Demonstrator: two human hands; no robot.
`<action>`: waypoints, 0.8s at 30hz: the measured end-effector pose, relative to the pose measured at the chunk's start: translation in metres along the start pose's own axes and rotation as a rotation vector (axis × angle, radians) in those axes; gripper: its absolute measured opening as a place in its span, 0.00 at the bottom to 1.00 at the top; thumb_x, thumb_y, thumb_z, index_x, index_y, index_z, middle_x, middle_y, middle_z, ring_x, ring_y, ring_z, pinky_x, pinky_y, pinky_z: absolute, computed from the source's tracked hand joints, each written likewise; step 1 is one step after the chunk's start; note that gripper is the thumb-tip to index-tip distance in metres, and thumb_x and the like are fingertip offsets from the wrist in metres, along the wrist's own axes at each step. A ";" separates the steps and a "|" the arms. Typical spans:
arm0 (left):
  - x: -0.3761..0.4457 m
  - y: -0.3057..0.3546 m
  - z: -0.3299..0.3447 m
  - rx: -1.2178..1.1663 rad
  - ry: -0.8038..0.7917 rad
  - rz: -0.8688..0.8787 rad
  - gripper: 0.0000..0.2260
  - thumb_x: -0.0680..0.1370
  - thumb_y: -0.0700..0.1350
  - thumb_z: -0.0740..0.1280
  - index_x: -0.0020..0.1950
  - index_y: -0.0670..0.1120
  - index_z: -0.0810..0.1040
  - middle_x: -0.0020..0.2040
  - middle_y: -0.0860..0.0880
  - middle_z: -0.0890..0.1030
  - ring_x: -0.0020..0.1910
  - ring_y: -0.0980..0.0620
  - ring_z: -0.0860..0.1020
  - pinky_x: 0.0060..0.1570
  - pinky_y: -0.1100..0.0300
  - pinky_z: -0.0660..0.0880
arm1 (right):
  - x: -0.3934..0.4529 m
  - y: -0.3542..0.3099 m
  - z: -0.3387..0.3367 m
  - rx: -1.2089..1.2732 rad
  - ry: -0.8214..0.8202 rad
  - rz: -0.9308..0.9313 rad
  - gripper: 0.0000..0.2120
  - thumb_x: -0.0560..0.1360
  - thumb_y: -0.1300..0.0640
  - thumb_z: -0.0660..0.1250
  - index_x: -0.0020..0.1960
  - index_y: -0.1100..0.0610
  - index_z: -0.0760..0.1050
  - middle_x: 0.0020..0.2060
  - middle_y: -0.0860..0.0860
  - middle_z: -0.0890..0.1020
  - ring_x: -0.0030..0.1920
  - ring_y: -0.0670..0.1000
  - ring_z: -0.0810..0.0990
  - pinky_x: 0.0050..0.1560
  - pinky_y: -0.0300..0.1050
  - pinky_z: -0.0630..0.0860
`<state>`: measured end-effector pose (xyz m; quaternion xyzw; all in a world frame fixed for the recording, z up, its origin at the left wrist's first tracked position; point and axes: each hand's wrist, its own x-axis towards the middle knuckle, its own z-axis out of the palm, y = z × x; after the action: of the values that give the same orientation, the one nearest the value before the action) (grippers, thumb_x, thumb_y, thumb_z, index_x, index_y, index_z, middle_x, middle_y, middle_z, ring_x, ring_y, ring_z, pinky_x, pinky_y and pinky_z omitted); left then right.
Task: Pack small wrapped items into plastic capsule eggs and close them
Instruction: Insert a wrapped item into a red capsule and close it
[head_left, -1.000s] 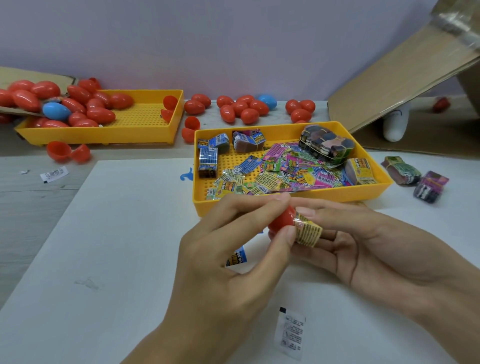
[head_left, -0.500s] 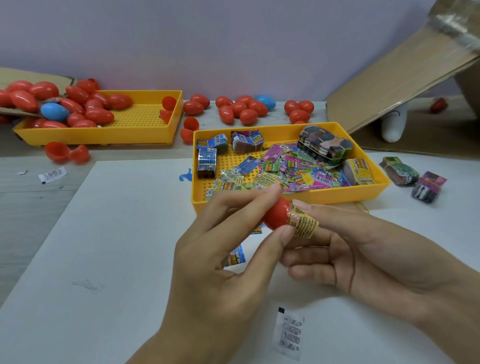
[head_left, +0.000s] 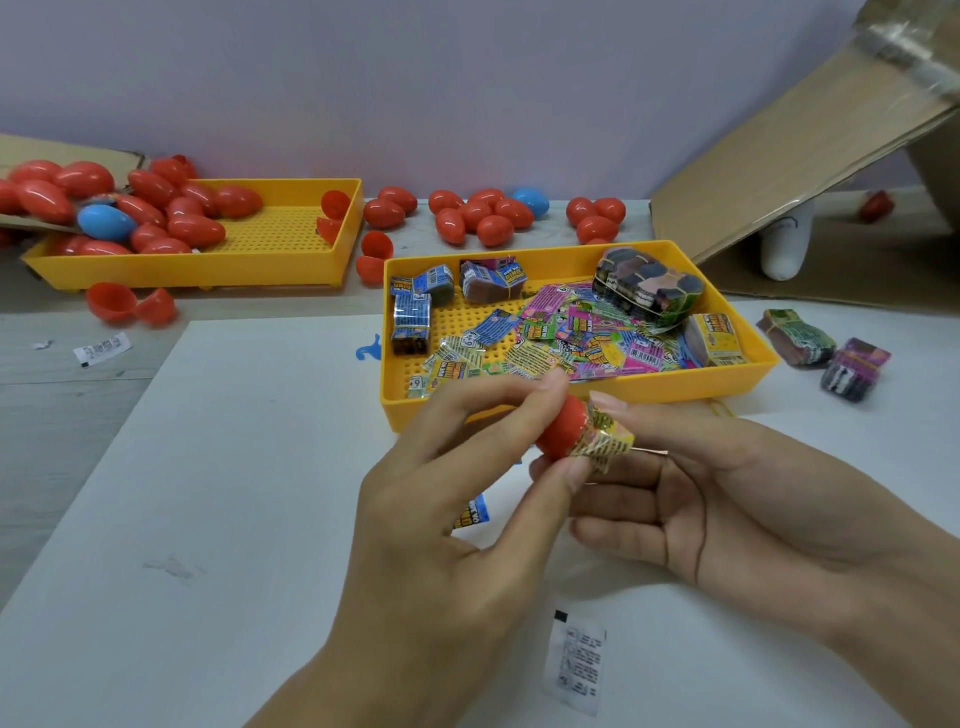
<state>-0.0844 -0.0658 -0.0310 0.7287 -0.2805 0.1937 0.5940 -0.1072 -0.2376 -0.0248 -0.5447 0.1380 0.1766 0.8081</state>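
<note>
My left hand (head_left: 457, 519) pinches a red capsule half (head_left: 561, 428) between thumb and fingers, just in front of the near yellow tray (head_left: 519, 408). A yellow wrapped item (head_left: 605, 441) sticks out of the half's open end. My right hand (head_left: 727, 499) pinches that wrapped item with thumb and forefinger. The near tray holds several colourful wrapped packets (head_left: 571, 338) and bundled stacks. A blue packet (head_left: 472, 512) lies on the white sheet, partly hidden under my left hand.
A second yellow tray (head_left: 280, 265) at the back left holds several red eggs (head_left: 156, 202) and a blue one (head_left: 104, 221). More eggs (head_left: 483, 213) lie along the wall. Loose red halves (head_left: 130, 304), cardboard (head_left: 779, 171), two bundles (head_left: 826, 353) and a white sachet (head_left: 576, 660) lie around.
Both hands rose slightly towards the near tray. The red half has turned so more of it shows, and the wrapped item sits deeper against its open end.
</note>
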 end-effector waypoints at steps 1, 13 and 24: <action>0.002 -0.001 0.003 0.006 -0.001 -0.012 0.19 0.74 0.42 0.73 0.65 0.47 0.77 0.57 0.50 0.79 0.58 0.49 0.80 0.56 0.56 0.79 | 0.012 -0.022 0.010 -0.017 -0.095 -0.055 0.16 0.65 0.54 0.74 0.52 0.57 0.86 0.51 0.64 0.85 0.41 0.55 0.87 0.38 0.46 0.83; 0.002 -0.005 0.002 -0.087 0.057 -0.092 0.17 0.74 0.45 0.72 0.62 0.48 0.81 0.55 0.51 0.81 0.56 0.44 0.81 0.55 0.48 0.79 | 0.002 -0.030 0.009 -0.028 -0.207 0.036 0.17 0.70 0.49 0.72 0.57 0.52 0.84 0.50 0.58 0.86 0.47 0.55 0.86 0.39 0.45 0.82; 0.005 -0.003 -0.001 -0.170 0.166 -0.112 0.11 0.72 0.42 0.73 0.55 0.48 0.84 0.52 0.48 0.80 0.51 0.48 0.83 0.50 0.60 0.81 | -0.003 -0.027 0.019 -0.140 0.044 -0.175 0.20 0.62 0.47 0.77 0.46 0.62 0.84 0.52 0.63 0.83 0.49 0.52 0.85 0.33 0.44 0.79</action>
<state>-0.0785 -0.0656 -0.0306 0.6717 -0.2050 0.1954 0.6846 -0.0980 -0.2300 0.0060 -0.6136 0.0948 0.1025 0.7772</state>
